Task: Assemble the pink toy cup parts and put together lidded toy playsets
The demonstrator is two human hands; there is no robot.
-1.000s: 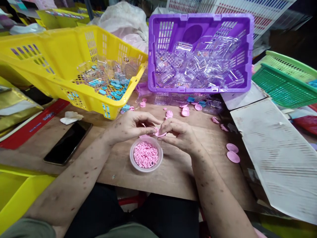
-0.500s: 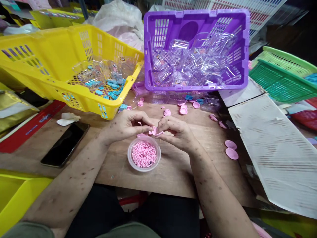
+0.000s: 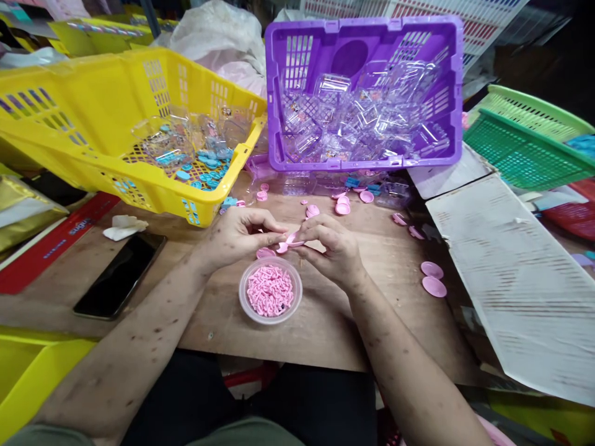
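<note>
Between my two hands, just behind the round tub, is a small pink plastic piece (image 3: 289, 243) with thin projecting parts. My left hand (image 3: 244, 232) pinches its left side between thumb and forefinger. On its right side my right hand (image 3: 331, 248) grips it, with the fingers curled and partly hiding it. The clear round tub (image 3: 243, 301) stands on the table below my hands, filled with small pink plastic bits (image 3: 269, 290) and one dark speck. A pink disc (image 3: 265, 253) lies at the tub's far edge, close under my left fingers.
A yellow basket (image 3: 106, 176) with clear cases and blue parts stands at left; a purple basket (image 3: 365, 165) of clear cases is behind. Pink discs (image 3: 434, 286) lie at right by a cardboard box (image 3: 502, 260). A phone (image 3: 119, 275) rests at left; pink parts (image 3: 343, 205) lie behind my hands.
The pink piece has turned in my fingers, and more of its thin parts now show. My right fingers have shifted slightly around it. The whole view has moved a little.
</note>
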